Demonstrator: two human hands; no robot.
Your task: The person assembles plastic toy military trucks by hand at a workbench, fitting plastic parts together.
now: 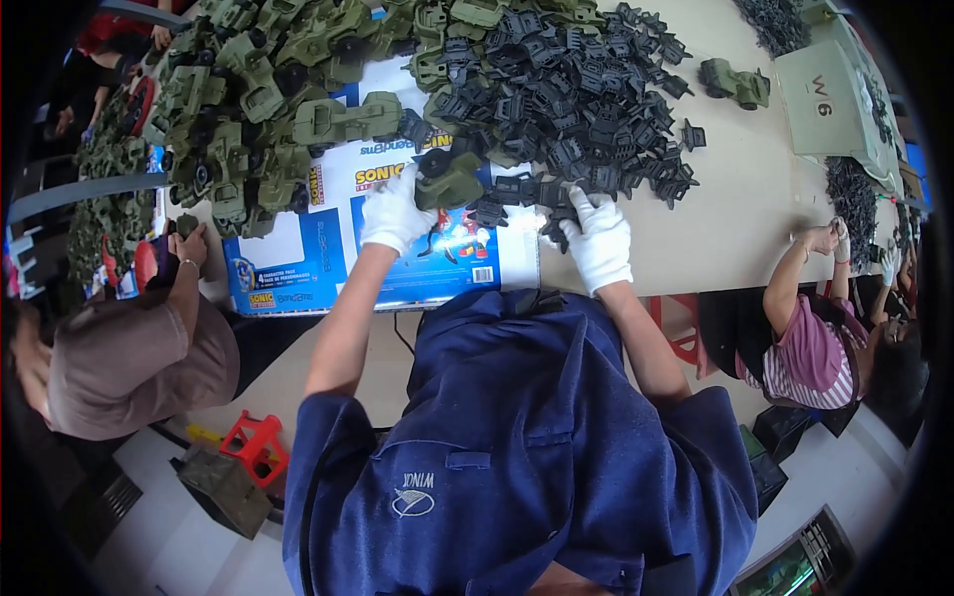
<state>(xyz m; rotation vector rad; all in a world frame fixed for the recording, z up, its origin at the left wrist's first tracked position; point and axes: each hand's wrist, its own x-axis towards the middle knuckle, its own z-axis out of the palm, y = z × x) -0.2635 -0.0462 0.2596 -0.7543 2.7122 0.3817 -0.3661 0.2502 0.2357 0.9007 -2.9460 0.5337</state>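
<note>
My left hand (398,213), in a white glove, is closed on the rear side of an olive-green toy vehicle (452,182) with dark wheels. To the right, my white-gloved right hand (602,241) has its thumb and fingers bent round a small black plastic part (558,213) at the near edge of a heap. That heap of black plastic parts (566,99) spreads over the table beyond my hands. Many more green toy vehicles (238,159) are piled at the far left. Beneath my left hand lies a blue printed cardboard sheet (373,268).
One green vehicle (735,83) stands apart on the pale table (730,199), near a grey-green bin (830,99). A co-worker in a brown shirt (144,358) sits at left, another in a pink top (815,353) at right. A red stool (255,444) stands behind on the floor.
</note>
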